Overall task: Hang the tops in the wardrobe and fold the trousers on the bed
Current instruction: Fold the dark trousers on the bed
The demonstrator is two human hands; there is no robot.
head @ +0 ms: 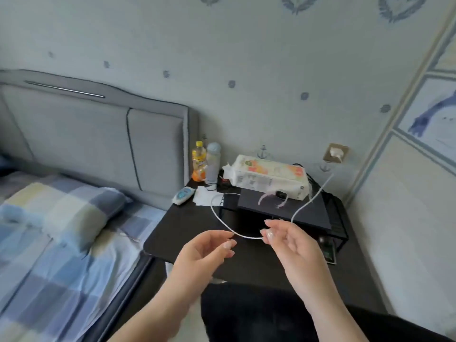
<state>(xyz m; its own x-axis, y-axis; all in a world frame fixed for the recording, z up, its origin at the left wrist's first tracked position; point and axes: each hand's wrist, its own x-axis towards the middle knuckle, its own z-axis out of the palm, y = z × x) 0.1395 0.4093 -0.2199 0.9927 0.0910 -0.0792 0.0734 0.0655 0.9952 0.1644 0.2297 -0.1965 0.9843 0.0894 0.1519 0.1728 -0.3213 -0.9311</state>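
Note:
No tops or trousers are in view. Over the black bedside table (pixel 187 233) both hands hold a thin white charging cable (pixel 246 236). My left hand (pixel 209 250) pinches the cable at its fingertips. My right hand (pixel 286 240) pinches the same cable a little to the right, and the stretch between the two hands sags slightly. From my right hand the cable runs up to a white charger in the wall socket (pixel 335 153). The bed (pixel 61 243) with a checked blue cover and pillow lies at the left. The edge of a patterned wardrobe door (pixel 424 149) shows at the right.
On the table stand two bottles (pixel 206 164), a tissue pack (pixel 271 177), a smartwatch (pixel 280 195) on a black shelf (pixel 283 211), and a small white device (pixel 182 195). The grey padded headboard (pixel 98 134) rises behind the bed. A dark garment (pixel 259 314) covers my lap below.

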